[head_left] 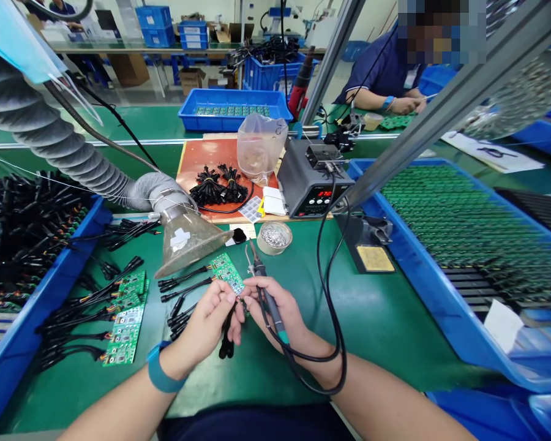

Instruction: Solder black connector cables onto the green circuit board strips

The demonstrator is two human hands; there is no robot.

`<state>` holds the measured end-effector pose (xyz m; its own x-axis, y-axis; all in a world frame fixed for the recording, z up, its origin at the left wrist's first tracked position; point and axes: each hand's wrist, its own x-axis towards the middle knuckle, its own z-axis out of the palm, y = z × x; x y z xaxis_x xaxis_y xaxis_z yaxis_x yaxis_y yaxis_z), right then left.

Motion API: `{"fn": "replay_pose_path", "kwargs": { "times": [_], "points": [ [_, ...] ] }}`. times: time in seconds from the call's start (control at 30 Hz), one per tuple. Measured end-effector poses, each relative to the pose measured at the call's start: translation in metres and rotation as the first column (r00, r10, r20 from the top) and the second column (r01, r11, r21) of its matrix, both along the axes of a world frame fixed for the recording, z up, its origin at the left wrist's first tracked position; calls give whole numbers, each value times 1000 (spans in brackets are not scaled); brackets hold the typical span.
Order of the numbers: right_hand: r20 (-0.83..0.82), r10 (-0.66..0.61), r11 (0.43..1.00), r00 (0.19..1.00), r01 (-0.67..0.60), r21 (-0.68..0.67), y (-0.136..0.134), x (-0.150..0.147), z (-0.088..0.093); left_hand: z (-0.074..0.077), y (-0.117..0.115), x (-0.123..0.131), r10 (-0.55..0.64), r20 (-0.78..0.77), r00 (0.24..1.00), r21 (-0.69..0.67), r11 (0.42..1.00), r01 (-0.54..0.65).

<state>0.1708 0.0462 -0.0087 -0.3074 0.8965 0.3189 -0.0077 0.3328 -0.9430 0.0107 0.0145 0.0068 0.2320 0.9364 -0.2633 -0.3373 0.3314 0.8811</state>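
Observation:
My left hand is closed in a pinch on a small green circuit board with black cables hanging from it. My right hand is wrapped around a soldering iron, its tip pointing up and away beside the board. The iron's black cord loops over my right wrist and runs up to the grey soldering station. A clear fume-extractor funnel on a grey hose hangs just left of the board.
Finished green boards with black cables lie at left beside a blue bin of black connectors. A blue tray of green boards stands at right. A tin of tip-cleaning wire, an iron stand with sponge and a person at work are beyond.

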Motion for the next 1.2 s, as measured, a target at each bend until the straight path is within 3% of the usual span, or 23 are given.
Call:
{"fn": "replay_pose_path", "kwargs": {
  "times": [0.2, 0.53, 0.67, 0.83, 1.0, 1.2],
  "points": [
    [85, 11, 998, 996, -17, 66, 4, 3, 1, -6, -1, -1, -87, 130, 988, -57, 994, 95],
    [141, -33, 981, 989, 5, 194, 8, 6, -2, -3, -1, -3, -110, 113, 987, -59, 991, 118],
    [151, -22, 986, 988, -4, 167, 6, 5, 4, -4, -1, -2, -99, 114, 989, -58, 993, 106],
    [85, 13, 1000, 996, -14, 20, 0, 1, 6, -3, -4, 4, -12, 151, 988, -59, 998, 21],
    [50, 32, 997, 998, -36, 75, -1, -1, -1, -3, -6, 8, 53, 41, 998, 0, 999, -53],
    [80, 18, 997, 997, -23, 67, -2, 2, -3, -1, -5, 7, 24, -8, 1000, 13, 1000, -24]
  ]
}}
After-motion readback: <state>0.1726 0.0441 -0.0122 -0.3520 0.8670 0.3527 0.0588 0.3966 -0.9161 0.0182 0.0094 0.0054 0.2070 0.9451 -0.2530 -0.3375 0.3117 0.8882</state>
